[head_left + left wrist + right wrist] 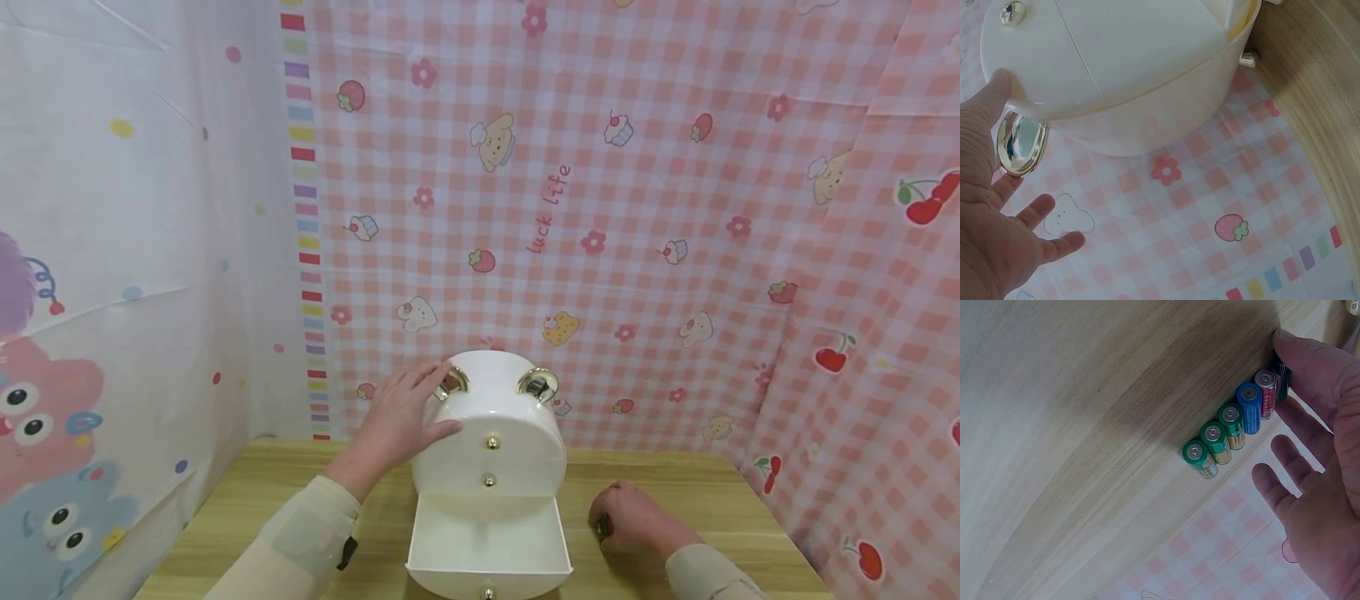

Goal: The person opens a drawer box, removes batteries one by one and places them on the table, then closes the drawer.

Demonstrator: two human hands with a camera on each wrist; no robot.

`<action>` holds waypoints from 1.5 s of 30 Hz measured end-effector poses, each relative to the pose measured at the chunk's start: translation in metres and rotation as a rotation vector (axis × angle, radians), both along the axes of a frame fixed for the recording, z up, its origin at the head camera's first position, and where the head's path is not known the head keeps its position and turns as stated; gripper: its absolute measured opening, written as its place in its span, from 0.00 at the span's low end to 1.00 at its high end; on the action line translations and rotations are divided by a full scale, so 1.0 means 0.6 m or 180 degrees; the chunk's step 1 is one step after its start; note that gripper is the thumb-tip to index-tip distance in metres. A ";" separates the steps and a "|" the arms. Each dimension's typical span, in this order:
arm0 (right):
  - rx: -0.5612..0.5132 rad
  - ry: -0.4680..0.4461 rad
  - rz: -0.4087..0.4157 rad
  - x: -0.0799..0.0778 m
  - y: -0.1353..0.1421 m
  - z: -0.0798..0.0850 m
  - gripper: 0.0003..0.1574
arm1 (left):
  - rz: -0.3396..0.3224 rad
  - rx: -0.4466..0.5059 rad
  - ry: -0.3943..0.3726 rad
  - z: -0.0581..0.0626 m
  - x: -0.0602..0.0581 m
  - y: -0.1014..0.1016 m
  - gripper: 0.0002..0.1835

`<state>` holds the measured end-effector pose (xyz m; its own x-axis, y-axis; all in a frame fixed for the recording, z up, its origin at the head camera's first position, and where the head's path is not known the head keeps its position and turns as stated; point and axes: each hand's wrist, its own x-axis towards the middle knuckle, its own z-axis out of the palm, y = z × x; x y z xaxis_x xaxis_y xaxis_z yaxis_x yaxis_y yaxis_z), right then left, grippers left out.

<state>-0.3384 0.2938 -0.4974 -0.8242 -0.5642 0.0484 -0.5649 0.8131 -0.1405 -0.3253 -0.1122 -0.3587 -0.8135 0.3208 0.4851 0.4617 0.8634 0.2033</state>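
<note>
A white rounded storage box (480, 454) with gold knobs and two gold ring-shaped ears stands on the table, its bottom drawer (487, 533) pulled out. My left hand (397, 417) rests on the box's upper left, thumb on the front face and a finger at the gold ear (1020, 142); its other fingers reach out loosely. To the right of the box, my right hand (637, 518) pinches a dark battery (1282, 376) between thumb and index finger. That battery is at the end of a row beside a red battery (1266, 394), a blue battery (1249, 409) and three green batteries (1231, 425).
The wooden table (675, 475) runs back to a pink checked cloth (637, 292) hanging behind it. White printed cloth (150, 250) hangs at the left side. The drawer's inside shows bare white in the head view.
</note>
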 end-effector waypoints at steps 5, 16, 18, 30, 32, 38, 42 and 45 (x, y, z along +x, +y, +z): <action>-0.0023 0.0047 0.0042 0.003 0.000 0.001 0.17 | -0.0007 0.0021 0.0004 0.000 0.001 0.001 0.50; -0.0004 0.0112 0.0046 0.010 -0.002 0.002 0.20 | -0.0028 0.0031 0.0067 -0.003 0.001 0.001 0.50; 0.0002 0.0124 0.0036 0.010 -0.002 0.001 0.21 | -0.0033 0.0038 0.0063 -0.002 0.001 0.001 0.50; -0.0190 0.0124 0.0058 0.017 0.002 0.003 0.20 | -0.0049 0.0060 0.0098 -0.005 0.000 0.001 0.50; -0.0313 0.0076 0.0039 0.021 0.001 0.006 0.19 | -0.0039 0.0057 0.0094 -0.005 0.000 0.001 0.50; -0.0624 -0.0106 -0.0237 0.041 -0.010 0.011 0.15 | -0.0026 0.0050 0.0078 -0.004 0.001 0.002 0.50; -0.0705 -0.0008 -0.0390 0.068 -0.022 0.009 0.09 | -0.0037 0.0045 0.0087 -0.003 0.002 0.002 0.50; -0.0801 -0.0290 -0.0544 0.096 -0.031 0.012 0.03 | -0.0043 0.0048 0.0095 -0.003 0.001 0.001 0.50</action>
<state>-0.2808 0.2752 -0.4901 -0.9134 -0.3969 0.0906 -0.3990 0.8285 -0.3930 -0.3245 -0.1116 -0.3603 -0.7943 0.3242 0.5139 0.4794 0.8540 0.2022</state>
